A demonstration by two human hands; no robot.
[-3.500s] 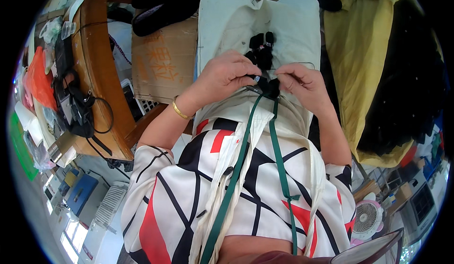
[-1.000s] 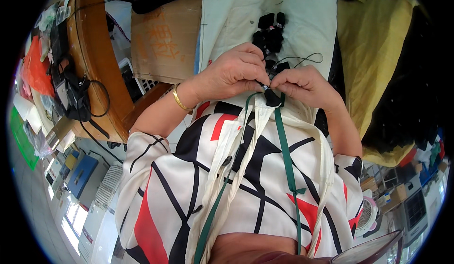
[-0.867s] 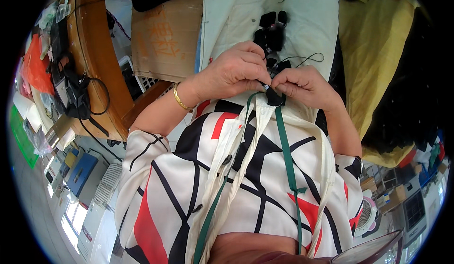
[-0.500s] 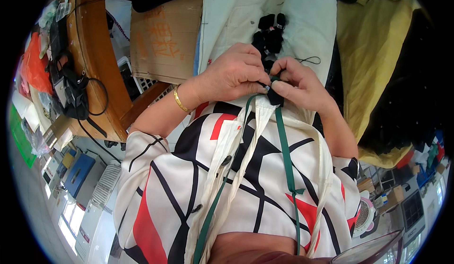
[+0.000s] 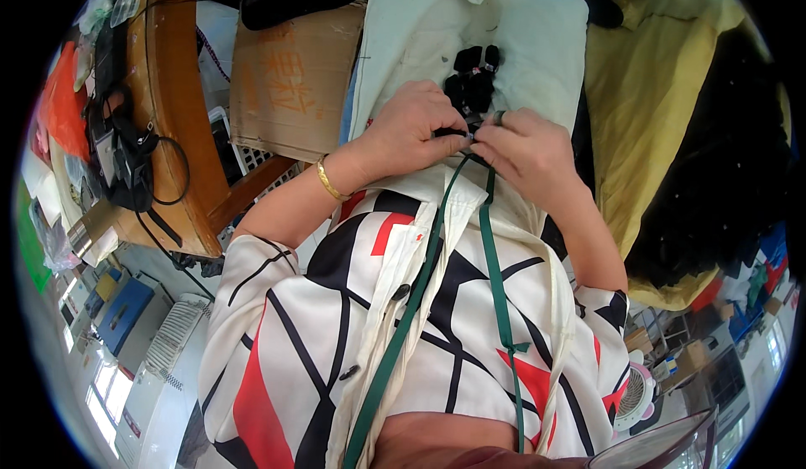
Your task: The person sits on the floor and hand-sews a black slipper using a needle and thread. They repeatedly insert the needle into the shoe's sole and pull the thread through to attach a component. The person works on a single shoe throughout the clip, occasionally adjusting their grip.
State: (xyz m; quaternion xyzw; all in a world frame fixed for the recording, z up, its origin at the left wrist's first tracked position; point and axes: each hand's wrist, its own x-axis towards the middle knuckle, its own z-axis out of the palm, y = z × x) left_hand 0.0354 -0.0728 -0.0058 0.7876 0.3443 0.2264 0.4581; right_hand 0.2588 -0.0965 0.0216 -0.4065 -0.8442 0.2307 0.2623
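My left hand (image 5: 418,131) and my right hand (image 5: 531,151) meet over the lap, fingertips pinched close together. Between them is a small black piece (image 5: 450,132), mostly hidden by the fingers, so its exact kind does not show. A dark band circles a finger of my right hand, and a gold bracelet (image 5: 329,180) is on my left wrist. Just beyond the fingertips, several small black fuzzy pieces (image 5: 470,87) lie bunched on a white cloth (image 5: 537,49). Green ribbon (image 5: 497,288) hangs down my front beside cream apron straps.
To the left stand a cardboard box (image 5: 294,83) and a wooden table edge (image 5: 172,91), with a black bag (image 5: 126,154) hanging by it. On the right, yellow cloth (image 5: 642,116) borders a dark heap (image 5: 714,167). A small fan (image 5: 634,395) is at lower right.
My right hand has turned so that its back faces up more, its fingers bunched against the left fingertips. The black piece that hung below the fingers is now mostly hidden.
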